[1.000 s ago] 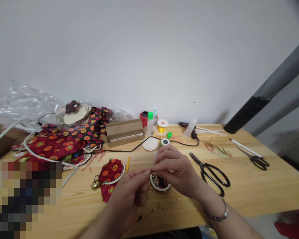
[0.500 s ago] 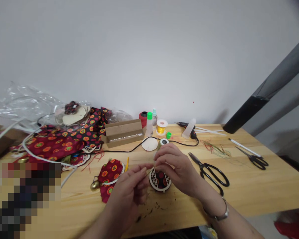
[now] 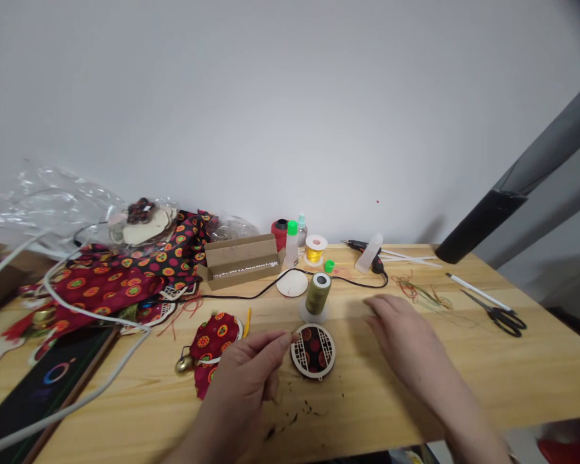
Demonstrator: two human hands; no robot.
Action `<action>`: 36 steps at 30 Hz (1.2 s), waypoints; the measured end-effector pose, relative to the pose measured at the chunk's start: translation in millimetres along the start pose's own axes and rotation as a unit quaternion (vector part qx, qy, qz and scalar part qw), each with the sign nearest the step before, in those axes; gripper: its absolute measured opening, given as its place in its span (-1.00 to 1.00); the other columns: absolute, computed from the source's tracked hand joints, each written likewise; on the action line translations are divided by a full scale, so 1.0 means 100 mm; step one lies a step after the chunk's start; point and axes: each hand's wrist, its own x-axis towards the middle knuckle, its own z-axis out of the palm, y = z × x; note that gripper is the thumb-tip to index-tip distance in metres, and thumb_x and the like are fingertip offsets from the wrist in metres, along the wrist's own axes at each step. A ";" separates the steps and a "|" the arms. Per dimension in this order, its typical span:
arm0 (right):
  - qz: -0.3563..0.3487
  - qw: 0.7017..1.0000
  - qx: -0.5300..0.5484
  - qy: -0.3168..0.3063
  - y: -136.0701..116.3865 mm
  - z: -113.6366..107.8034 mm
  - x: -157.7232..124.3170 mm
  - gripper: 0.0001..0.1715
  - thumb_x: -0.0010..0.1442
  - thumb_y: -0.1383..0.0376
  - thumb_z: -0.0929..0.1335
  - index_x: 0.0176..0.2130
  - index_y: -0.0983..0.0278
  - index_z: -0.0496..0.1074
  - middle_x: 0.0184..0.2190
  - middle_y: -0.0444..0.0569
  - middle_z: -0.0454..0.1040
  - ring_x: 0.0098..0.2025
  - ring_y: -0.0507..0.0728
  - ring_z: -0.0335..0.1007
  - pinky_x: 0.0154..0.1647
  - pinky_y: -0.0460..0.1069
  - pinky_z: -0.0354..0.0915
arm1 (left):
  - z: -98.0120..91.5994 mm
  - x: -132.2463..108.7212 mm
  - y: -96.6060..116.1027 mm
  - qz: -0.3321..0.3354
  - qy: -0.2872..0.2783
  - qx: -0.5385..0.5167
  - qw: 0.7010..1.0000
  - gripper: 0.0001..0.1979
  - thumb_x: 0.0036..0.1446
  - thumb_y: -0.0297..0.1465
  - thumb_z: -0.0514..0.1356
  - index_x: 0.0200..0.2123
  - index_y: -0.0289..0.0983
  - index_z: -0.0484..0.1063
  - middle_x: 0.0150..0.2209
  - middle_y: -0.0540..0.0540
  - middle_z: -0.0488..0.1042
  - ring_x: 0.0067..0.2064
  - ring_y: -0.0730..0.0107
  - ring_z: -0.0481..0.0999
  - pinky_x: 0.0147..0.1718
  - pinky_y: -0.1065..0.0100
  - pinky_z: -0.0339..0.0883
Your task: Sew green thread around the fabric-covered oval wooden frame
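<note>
My left hand (image 3: 246,374) hangs over the table with its fingertips pinched together, just left of a round wooden lattice frame (image 3: 313,351) backed with dark floral fabric. Any thread between the fingers is too fine to tell. Behind the frame stands an olive thread spool (image 3: 318,294) on a white cone. My right hand (image 3: 396,328) is spread flat and low at the right, touching nothing I can make out. Under my left wrist lies a red patterned fabric pouch (image 3: 213,341) with a brass bell (image 3: 184,365).
Red printed cloth (image 3: 101,290) and clear plastic lie at the back left. A cardboard box (image 3: 239,261), a white paper disc (image 3: 292,282), bottles and a black cord stand behind. Small black scissors (image 3: 497,320) lie at the right. A dark tablet (image 3: 53,380) sits at the lower left.
My right hand has left the lattice frame and moved right, over where large black scissors lay, and they no longer show. The frame now lies on the table. The thread spool stands clear of my hands.
</note>
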 end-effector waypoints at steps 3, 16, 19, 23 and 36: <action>0.105 0.985 -0.109 -0.084 0.33 -0.02 -0.24 -0.74 0.13 0.42 0.26 -0.19 0.38 0.46 -0.28 0.18 0.50 -0.21 0.30 0.41 -0.18 0.16 0.31 | -0.03 0.02 -0.02 0.007 0.003 0.000 1.000 -0.64 -0.24 -0.18 0.40 -0.44 -0.37 0.60 -0.79 0.15 0.15 -0.71 0.67 0.01 -0.71 0.50 -0.21; 0.214 0.959 -0.099 -0.159 0.58 -0.04 -0.45 -0.64 0.08 0.40 0.24 -0.10 0.40 0.39 -0.16 0.21 0.42 -0.18 0.28 0.44 -0.11 0.12 0.32 | 0.00 0.00 -0.01 0.003 0.019 0.005 1.000 -0.67 -0.23 -0.19 0.40 -0.45 -0.35 0.59 -0.80 0.18 0.10 -0.70 0.66 -0.05 -0.70 0.50 -0.24; 0.202 0.973 0.025 -0.106 0.51 -0.07 -0.46 -0.66 0.08 0.30 0.27 -0.12 0.37 0.36 -0.21 0.17 0.43 -0.22 0.25 0.44 -0.15 0.11 0.34 | 0.01 0.00 0.00 0.009 0.019 0.017 1.000 -0.69 -0.21 -0.21 0.40 -0.46 -0.34 0.59 -0.79 0.16 0.12 -0.68 0.65 -0.03 -0.70 0.49 -0.21; 0.135 0.941 0.287 -0.118 0.13 -0.16 -0.47 -0.72 0.06 0.21 0.34 -0.20 0.27 0.35 -0.31 -0.01 0.45 -0.29 0.14 0.42 -0.28 -0.03 0.37 | 0.03 -0.01 -0.02 0.013 0.019 0.025 0.999 -0.71 -0.19 -0.21 0.39 -0.46 -0.33 0.60 -0.78 0.16 0.13 -0.68 0.64 -0.03 -0.70 0.49 -0.20; 0.078 0.920 0.298 -0.240 -0.52 -0.25 -0.30 -0.70 -0.17 0.47 0.44 -0.37 0.17 0.46 -0.34 -0.15 0.50 -0.35 0.10 0.35 -0.38 -0.08 0.24 | 0.06 -0.07 0.03 0.055 0.009 0.067 0.996 -0.87 -0.14 -0.31 0.36 -0.50 -0.24 0.63 -0.78 0.15 0.10 -0.67 0.59 -0.02 -0.70 0.51 -0.08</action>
